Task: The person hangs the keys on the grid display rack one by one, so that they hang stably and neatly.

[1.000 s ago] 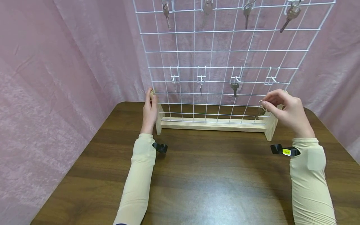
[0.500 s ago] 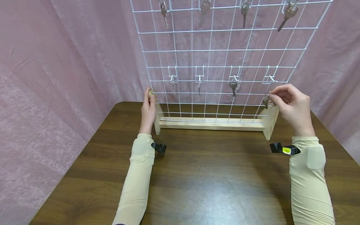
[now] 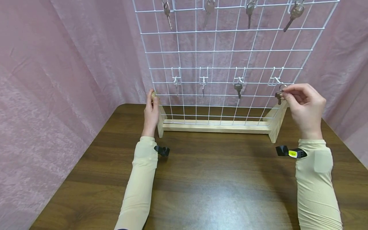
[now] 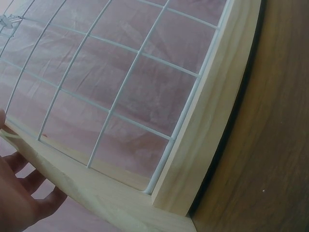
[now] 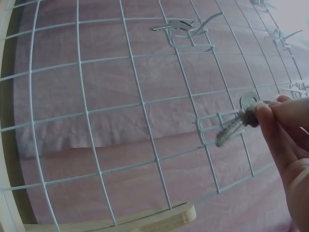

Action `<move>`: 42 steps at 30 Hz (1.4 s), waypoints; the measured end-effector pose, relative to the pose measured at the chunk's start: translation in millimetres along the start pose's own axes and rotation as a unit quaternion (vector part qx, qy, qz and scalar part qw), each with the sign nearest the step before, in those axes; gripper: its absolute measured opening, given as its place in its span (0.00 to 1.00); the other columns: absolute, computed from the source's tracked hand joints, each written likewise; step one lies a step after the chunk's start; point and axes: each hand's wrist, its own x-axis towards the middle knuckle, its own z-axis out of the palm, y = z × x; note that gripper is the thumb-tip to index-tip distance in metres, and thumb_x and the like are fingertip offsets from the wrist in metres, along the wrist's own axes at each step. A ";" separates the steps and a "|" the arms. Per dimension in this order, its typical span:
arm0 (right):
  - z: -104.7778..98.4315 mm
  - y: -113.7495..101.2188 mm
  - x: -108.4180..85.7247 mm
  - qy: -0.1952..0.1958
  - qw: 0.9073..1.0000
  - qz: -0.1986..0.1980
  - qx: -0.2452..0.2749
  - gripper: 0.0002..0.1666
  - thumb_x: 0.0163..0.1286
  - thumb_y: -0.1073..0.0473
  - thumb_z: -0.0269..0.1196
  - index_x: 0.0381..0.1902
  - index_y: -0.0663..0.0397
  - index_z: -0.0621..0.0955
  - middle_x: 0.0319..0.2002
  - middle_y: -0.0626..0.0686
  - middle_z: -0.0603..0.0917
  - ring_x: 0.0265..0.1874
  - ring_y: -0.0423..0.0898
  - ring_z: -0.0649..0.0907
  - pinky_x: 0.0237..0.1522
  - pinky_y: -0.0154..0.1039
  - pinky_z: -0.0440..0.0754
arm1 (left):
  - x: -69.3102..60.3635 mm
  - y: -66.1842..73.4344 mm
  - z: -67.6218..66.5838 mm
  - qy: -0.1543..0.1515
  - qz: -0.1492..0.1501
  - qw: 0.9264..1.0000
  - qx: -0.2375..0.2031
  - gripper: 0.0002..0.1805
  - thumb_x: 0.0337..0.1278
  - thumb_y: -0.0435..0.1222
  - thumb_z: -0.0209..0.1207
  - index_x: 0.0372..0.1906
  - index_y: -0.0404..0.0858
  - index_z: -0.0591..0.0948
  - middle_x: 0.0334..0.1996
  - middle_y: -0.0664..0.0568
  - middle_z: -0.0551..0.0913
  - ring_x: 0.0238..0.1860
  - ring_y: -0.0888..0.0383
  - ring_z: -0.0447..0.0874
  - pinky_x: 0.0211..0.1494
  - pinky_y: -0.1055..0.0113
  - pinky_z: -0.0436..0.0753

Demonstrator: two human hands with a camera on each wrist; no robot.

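My right hand (image 3: 308, 107) pinches a key (image 3: 278, 96) by its ring (image 3: 283, 87) with thumb and fingertips. That key hangs just below and to the right of the rightmost white hook (image 3: 276, 80) in the lower row. In the right wrist view the key (image 5: 231, 130) crosses in front of the hook's wire frame; whether the ring touches the hook I cannot tell. At the left end, my left hand (image 3: 151, 111) grips the wooden side piece (image 3: 161, 123) of the stand that carries the white wire grid (image 3: 214, 51). Its fingers (image 4: 48, 200) curl behind the wood.
Keys hang on the other lower hooks, including one key (image 3: 238, 90) left of my right hand. Along the top row hang several more, such as a key (image 3: 294, 16) at upper right. The stand sits at the back of a brown wooden table (image 3: 218, 179), before pink curtains (image 3: 72, 64).
My right hand has raised the key and carried it rightward, from low beside the grid up close to the rightmost lower hook. The left hand stays on the stand.
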 end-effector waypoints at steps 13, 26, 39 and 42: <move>3.0 -4.9 1.0 0.016 0.997 0.001 0.077 0.08 0.59 0.80 0.61 0.34 0.72 0.85 0.32 0.55 0.85 0.31 0.41 0.86 0.40 0.27 0.82 | -1.7 2.2 -0.8 -0.004 0.000 1.000 -0.003 0.26 0.75 0.53 0.40 0.73 0.58 0.59 0.55 0.41 0.77 0.52 0.41 0.77 0.54 0.48 0.75; -1.0 -2.4 0.7 -0.014 0.998 0.020 0.052 0.11 0.60 0.80 0.60 0.40 0.75 0.84 0.39 0.55 0.86 0.37 0.40 0.86 0.46 0.25 0.80 | -1.4 1.4 1.1 -0.003 0.001 1.000 -0.015 0.26 0.75 0.53 0.40 0.73 0.56 0.60 0.58 0.40 0.76 0.53 0.38 0.77 0.52 0.47 0.76; 1.8 5.8 2.0 -0.006 0.996 0.058 0.060 0.16 0.59 0.78 0.62 0.46 0.71 0.83 0.40 0.50 0.84 0.38 0.39 0.85 0.45 0.23 0.79 | -0.7 -0.2 0.9 -0.002 0.002 1.000 -0.009 0.27 0.74 0.54 0.40 0.74 0.57 0.59 0.57 0.41 0.77 0.52 0.41 0.77 0.53 0.47 0.75; 4.6 10.3 2.9 0.009 0.996 0.070 0.047 0.15 0.59 0.77 0.63 0.45 0.68 0.83 0.39 0.50 0.83 0.38 0.39 0.85 0.44 0.23 0.79 | -0.4 -0.2 0.5 0.000 0.001 1.000 -0.006 0.27 0.74 0.54 0.40 0.73 0.58 0.59 0.57 0.42 0.77 0.51 0.45 0.77 0.55 0.48 0.75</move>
